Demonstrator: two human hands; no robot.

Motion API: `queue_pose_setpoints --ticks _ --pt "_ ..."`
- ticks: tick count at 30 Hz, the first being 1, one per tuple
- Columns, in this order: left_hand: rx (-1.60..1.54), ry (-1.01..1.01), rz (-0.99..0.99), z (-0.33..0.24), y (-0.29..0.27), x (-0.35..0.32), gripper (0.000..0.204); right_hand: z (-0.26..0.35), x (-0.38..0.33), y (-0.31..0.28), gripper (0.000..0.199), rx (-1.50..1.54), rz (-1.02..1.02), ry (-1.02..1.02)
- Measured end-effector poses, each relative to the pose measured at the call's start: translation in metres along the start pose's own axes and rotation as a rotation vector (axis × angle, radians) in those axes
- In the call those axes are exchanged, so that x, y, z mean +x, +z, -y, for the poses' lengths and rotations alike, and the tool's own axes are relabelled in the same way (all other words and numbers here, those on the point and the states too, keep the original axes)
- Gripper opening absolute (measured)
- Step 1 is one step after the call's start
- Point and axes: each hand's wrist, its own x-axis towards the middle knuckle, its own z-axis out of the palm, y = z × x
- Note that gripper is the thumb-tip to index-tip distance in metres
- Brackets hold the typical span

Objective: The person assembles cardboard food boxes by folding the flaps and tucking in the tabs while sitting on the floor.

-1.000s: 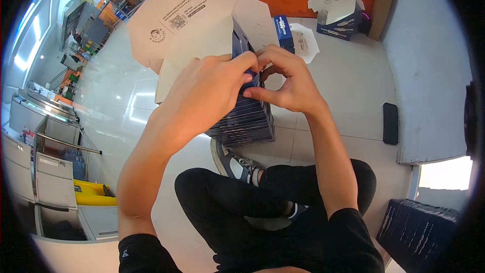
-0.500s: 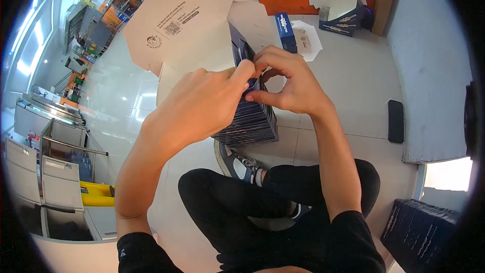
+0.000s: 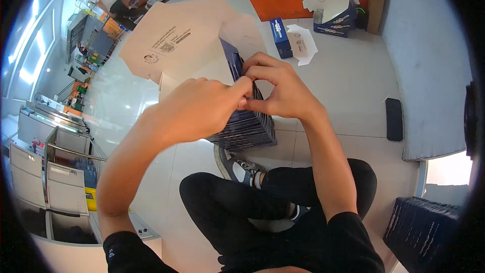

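Observation:
A partly folded cardboard box [image 3: 202, 35], pale inside and dark blue outside, rests in front of me with its large lid panel spread away from me. Beneath it stands a stack of flat dark blue boxes [image 3: 250, 134]. My left hand [image 3: 194, 106] is closed, its thumb and forefinger pinching the box at its near right corner. Touching the same corner, my right hand [image 3: 283, 88] is curled with its fingers on the blue side and its thumb nearer me. The fingertips of both hands meet there, and they hide the fold itself.
A small blue box [image 3: 280, 38] and a pale open carton [image 3: 302, 44] lie beyond my right hand. Farther off is an open blue box [image 3: 333, 17]. A black phone-like slab [image 3: 394, 120] lies at right, above a stack of blue boxes [image 3: 419, 227]. Another person [image 3: 103, 0] is far left.
The view has shifted, and a person now shows at the far left. Both hands stay at the same corner of the box, my fingertips now closer together.

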Motion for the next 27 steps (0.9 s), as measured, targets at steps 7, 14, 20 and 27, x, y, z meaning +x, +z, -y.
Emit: queue_pose_setpoints --ticks 7,14,20,27 --pt "0.237 0.221 -0.360 0.044 -0.026 0.013 0.025 0.012 0.004 -0.014 0.032 -0.073 0.149 0.040" --pt "0.438 0.159 -0.199 0.052 -0.015 0.033 0.018 0.012 0.007 -0.001 0.019 -0.579 0.002 -0.134" --pt "0.384 0.211 -0.212 0.054 -0.021 0.014 0.017 0.013 0.011 0.016 0.014 -0.656 -0.075 -0.271" --pt "0.381 0.243 -0.278 0.037 -0.023 -0.023 0.020 0.015 0.009 0.029 0.012 -0.580 -0.217 -0.453"
